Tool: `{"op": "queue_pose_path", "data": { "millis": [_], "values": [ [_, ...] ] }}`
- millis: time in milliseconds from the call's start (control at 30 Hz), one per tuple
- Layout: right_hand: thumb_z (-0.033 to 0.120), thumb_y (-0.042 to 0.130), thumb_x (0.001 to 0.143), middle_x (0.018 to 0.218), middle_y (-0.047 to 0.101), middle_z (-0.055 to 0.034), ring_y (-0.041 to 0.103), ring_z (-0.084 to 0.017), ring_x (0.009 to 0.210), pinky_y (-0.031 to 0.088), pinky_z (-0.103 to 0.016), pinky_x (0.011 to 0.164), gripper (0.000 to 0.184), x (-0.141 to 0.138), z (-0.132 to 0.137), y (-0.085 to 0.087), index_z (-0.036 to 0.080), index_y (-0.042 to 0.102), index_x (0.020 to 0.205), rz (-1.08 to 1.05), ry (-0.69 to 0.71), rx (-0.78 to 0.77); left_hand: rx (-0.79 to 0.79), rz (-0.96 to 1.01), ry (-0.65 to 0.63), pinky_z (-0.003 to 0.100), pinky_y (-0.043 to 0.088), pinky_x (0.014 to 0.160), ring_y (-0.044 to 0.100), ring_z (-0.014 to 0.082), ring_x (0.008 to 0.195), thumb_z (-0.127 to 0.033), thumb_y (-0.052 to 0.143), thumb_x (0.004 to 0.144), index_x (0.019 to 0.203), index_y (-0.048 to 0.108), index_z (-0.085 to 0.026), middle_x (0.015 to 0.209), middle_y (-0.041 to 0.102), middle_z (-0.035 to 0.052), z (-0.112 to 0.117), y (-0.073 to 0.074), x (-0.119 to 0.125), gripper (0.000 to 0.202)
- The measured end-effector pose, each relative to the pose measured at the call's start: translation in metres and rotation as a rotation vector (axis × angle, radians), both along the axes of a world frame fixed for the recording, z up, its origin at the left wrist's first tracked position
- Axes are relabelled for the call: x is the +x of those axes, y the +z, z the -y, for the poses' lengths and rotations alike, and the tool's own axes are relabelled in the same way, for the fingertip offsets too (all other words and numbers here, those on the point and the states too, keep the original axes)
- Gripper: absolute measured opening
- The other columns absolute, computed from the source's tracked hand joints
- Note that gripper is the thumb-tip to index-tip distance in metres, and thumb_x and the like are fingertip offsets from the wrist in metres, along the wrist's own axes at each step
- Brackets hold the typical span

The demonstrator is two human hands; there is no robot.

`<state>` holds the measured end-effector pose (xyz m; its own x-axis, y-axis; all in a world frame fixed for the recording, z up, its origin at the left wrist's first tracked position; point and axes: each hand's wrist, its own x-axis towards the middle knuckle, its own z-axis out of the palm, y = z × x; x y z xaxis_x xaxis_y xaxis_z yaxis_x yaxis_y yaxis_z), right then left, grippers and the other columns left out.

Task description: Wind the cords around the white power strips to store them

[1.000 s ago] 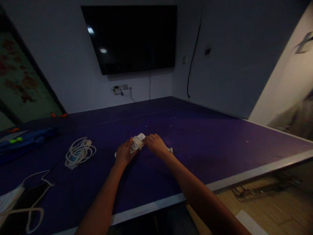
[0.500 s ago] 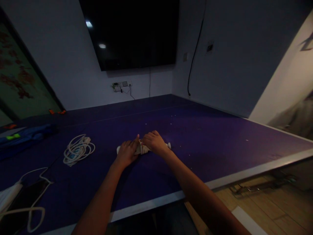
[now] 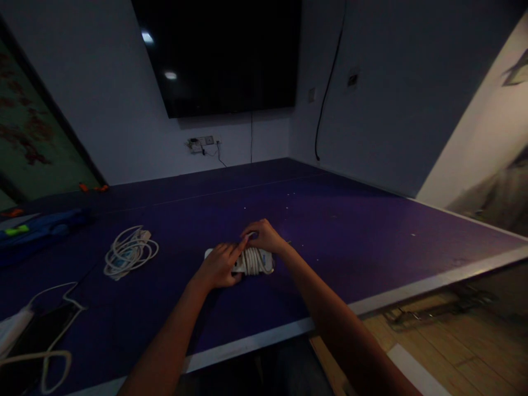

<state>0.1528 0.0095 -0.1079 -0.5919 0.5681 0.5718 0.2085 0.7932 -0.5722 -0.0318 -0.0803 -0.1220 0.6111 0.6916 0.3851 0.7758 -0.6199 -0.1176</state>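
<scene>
A white power strip (image 3: 267, 260) lies on the purple table (image 3: 355, 236) in front of me. Its pale cord (image 3: 252, 260) is wound round the strip's middle in several turns. My left hand (image 3: 220, 265) is closed over the left end of the strip, thumb along the near side and fingers along the far side. At the strip's far edge, my right hand (image 3: 264, 236) pinches a piece of the cord, close to my left fingertips. The right fingers partly hide that piece.
Left of the strip lies a coiled white cable (image 3: 130, 252). A white power strip (image 3: 14, 327) and a dark flat object (image 3: 39, 341) sit at the near left, with a loose cord (image 3: 58, 360). Blue cloth (image 3: 49, 223) rests farther back. A screen (image 3: 226, 55) hangs on the wall.
The power strip has turned so that more of its face and the wound cord shows. My right hand has lifted off its right end and now pinches the cord.
</scene>
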Motion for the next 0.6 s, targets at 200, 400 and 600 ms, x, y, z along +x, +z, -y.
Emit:
{"op": "queue_pose_path", "data": {
  "millis": [200,400,600],
  "values": [
    [0.023,0.075,0.062,0.07,0.069,-0.0029,0.062,-0.014,0.068,0.044,-0.025,0.065,0.013,0.006,-0.002,0.005,0.013,0.07,0.07,-0.113,0.086,-0.249,0.038,0.145,-0.075,0.04,0.044,0.09,0.057,0.0259,0.104,-0.024,0.064,0.065,0.134,0.033,-0.019,0.116,0.06,0.0112,0.001,-0.001,0.001,0.076],
    [0.032,0.082,0.05,0.062,0.066,-0.0021,0.057,-0.012,0.058,0.043,-0.024,0.057,0.027,0.01,-0.002,0.008,0.013,0.07,0.065,-0.183,0.125,-0.469,0.125,0.109,-0.08,0.043,0.044,0.09,0.056,0.0272,0.103,-0.026,0.065,0.066,0.107,0.05,-0.018,0.113,0.059,0.013,0.002,-0.003,0.005,0.045],
    [0.036,0.082,0.048,0.062,0.066,-0.0019,0.057,-0.012,0.056,0.044,-0.025,0.056,0.032,0.015,-0.01,0.004,0.013,0.07,0.066,-0.219,0.215,-0.587,0.171,0.093,-0.129,0.042,0.046,0.085,0.056,0.0259,0.099,-0.031,0.059,0.074,0.101,0.057,-0.02,0.113,0.058,0.013,0.008,-0.002,0.015,0.029]
  ]
}}
